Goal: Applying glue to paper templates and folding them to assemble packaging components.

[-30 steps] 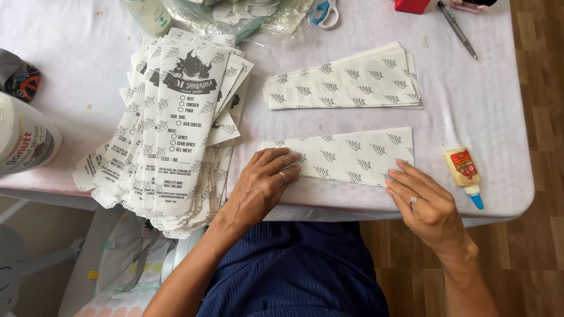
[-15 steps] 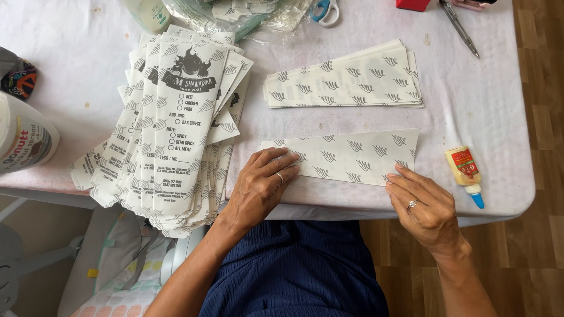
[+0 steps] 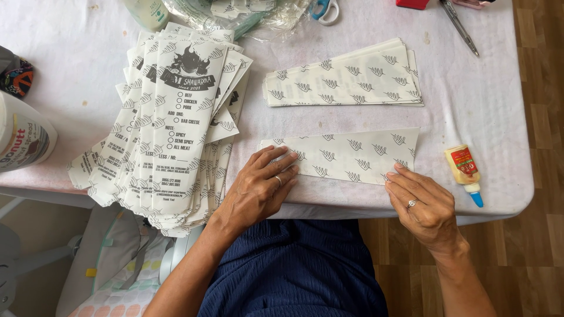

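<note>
Centrally, near the table's [image 3: 499, 117] front edge, a flat patterned paper sleeve [image 3: 352, 154] lies. Left hand [image 3: 258, 188] presses its left end, fingers loosely spread; right hand [image 3: 424, 202] fingertips, slightly fanned, pin its lower right corner. Bare cloth separates it from the glue bottle [image 3: 464, 167] and sleeve stack [image 3: 346, 76].

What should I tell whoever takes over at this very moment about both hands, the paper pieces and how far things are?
Left hand: flat, pressing the left end of the long white leaf-patterned paper strip by the table's near edge.
Right hand: fingertips on the strip's lower right corner.
Done: a neat pile of matching strips lies behind it; a fanned stack of printed white paper bags sits left.
Small glue bottle with a blue tip lies right of the strip, untouched.
Left: the strip under the hands has not joined either pile.
</note>
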